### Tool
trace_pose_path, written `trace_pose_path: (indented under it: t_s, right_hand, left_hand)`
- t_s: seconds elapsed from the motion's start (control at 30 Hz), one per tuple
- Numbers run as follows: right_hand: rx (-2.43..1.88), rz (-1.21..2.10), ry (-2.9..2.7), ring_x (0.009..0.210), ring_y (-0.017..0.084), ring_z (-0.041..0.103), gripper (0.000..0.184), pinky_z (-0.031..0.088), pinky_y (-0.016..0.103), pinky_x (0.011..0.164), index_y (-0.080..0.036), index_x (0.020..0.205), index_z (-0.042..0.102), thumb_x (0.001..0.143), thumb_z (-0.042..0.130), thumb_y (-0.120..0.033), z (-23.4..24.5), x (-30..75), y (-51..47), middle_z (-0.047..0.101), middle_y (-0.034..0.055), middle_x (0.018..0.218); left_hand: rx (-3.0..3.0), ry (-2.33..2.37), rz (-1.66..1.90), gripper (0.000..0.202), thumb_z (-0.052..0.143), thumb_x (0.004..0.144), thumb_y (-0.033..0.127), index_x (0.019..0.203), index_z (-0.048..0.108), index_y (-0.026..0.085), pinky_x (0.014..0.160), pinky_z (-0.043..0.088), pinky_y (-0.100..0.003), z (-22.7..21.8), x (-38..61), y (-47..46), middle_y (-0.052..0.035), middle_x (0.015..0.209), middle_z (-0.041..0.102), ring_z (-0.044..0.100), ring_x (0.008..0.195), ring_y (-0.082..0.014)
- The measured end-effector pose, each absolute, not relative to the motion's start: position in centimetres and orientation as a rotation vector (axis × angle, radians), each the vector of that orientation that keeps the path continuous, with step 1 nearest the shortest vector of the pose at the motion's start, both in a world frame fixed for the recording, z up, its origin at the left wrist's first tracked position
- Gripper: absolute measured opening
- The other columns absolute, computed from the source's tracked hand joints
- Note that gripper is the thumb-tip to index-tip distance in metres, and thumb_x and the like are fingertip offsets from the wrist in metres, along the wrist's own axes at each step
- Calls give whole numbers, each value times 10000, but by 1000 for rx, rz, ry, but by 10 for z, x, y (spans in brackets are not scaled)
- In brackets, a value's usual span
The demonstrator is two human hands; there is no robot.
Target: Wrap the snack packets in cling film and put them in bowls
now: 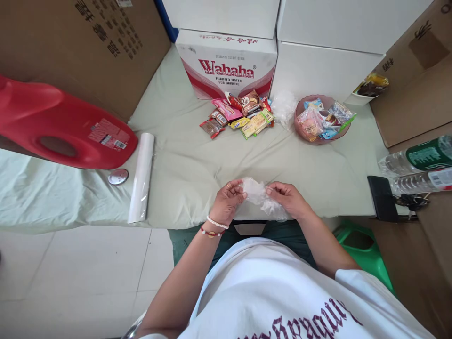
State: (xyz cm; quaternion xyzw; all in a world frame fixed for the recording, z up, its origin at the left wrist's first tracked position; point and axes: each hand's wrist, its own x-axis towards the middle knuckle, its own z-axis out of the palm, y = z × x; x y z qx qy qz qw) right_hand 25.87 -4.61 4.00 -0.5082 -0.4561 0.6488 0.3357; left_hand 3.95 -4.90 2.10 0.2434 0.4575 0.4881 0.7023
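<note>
Both my hands hold one thin clear plastic bag (260, 197) just above the near edge of a table covered with a pale green cloth (183, 165). My left hand (228, 202), with bead bracelets at the wrist, pinches the bag's left end. My right hand (288, 198) pinches its right side, and the bag hangs crumpled between them. A pile of small snack packets (240, 117) lies further back on the cloth. Beside it sit a crumpled heap of clear bags (283, 107) and a pink bowl (319, 137) filled with packets.
A white roll (141, 176) and a round metal lid (118, 176) lie at the left, beside a big red jug (52, 127). Cardboard and white boxes, one marked Wahaha (226, 66), line the back. Water bottles (420, 160) and a black phone (382, 197) sit right; a green stool (363, 245) is below.
</note>
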Motion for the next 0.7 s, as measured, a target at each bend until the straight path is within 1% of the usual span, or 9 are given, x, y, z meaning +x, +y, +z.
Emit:
trace_pose_path:
  t_s: [0.07, 0.1, 0.17, 0.23, 0.3, 0.4, 0.5, 0.63, 0.7]
  right_hand:
    - [-1302, 1721, -1110, 638, 129, 456, 441, 355, 268, 616, -212, 841, 717, 784, 806, -641, 40, 262, -48, 573, -23, 719]
    - [-1292, 1722, -1080, 645, 130, 461, 439, 363, 271, 627, -213, 833, 715, 786, 806, -640, 41, 262, -49, 575, -22, 723]
    - [-1280, 1720, -1041, 651, 128, 463, 435, 369, 272, 639, -214, 840, 722, 785, 812, -636, 42, 261, -50, 576, -23, 723]
    - [-1274, 1717, -1033, 661, 124, 465, 430, 370, 267, 647, -214, 865, 736, 768, 833, -621, 44, 259, -51, 590, -26, 735]
    - [-1265, 1723, -1060, 688, 127, 484, 425, 384, 266, 669, -213, 875, 742, 737, 864, -596, 45, 259, -51, 615, -24, 762]
    - [-1236, 1731, -1108, 741, 137, 521, 407, 413, 271, 712, -208, 850, 737, 710, 891, -557, 44, 263, -52, 635, -17, 804]
    - [-1235, 1769, -1080, 723, 134, 530, 408, 414, 263, 675, -207, 865, 728, 703, 901, -538, 41, 270, -53, 628, -18, 789]
    - [-1286, 1811, -990, 557, 93, 416, 423, 315, 239, 523, -205, 865, 721, 707, 895, -557, 35, 278, -54, 547, -48, 657]
    - [-1308, 1769, -953, 523, 78, 358, 428, 268, 237, 492, -204, 865, 730, 703, 894, -565, 33, 280, -54, 514, -56, 635]
  left_hand:
    - [537, 1015, 1039, 462, 977, 587, 305, 948, 720, 174, 595, 425, -223, 22, 35, -48, 46, 719, 608, 498, 606, -62]
    - [531, 1004, 1027, 403, 967, 613, 320, 890, 715, 172, 604, 440, -230, 23, 34, -48, 39, 711, 609, 503, 608, -66]
    - [487, 938, 1025, 340, 940, 667, 343, 816, 675, 190, 688, 513, -266, 26, 37, -49, 20, 760, 637, 579, 696, -102]
    - [409, 832, 1033, 332, 913, 706, 342, 807, 623, 213, 806, 573, -346, 29, 40, -49, 7, 860, 667, 649, 851, -158]
    - [349, 754, 1017, 345, 896, 722, 338, 819, 585, 225, 831, 594, -398, 32, 41, -50, 2, 920, 671, 664, 914, -189]
    - [365, 737, 1027, 389, 922, 682, 280, 824, 565, 223, 749, 582, -316, 33, 39, -48, 13, 896, 642, 642, 831, -147]
    - [415, 774, 1078, 437, 956, 617, 197, 885, 612, 224, 698, 545, -230, 31, 31, -44, 33, 875, 629, 617, 771, -97]
    - [468, 883, 1132, 497, 971, 585, 170, 983, 679, 225, 701, 538, -213, 31, 17, -38, 25, 912, 662, 632, 780, -92]
    - [494, 927, 1168, 472, 966, 602, 195, 989, 696, 221, 684, 529, -216, 30, 9, -35, 24, 880, 660, 618, 745, -89]
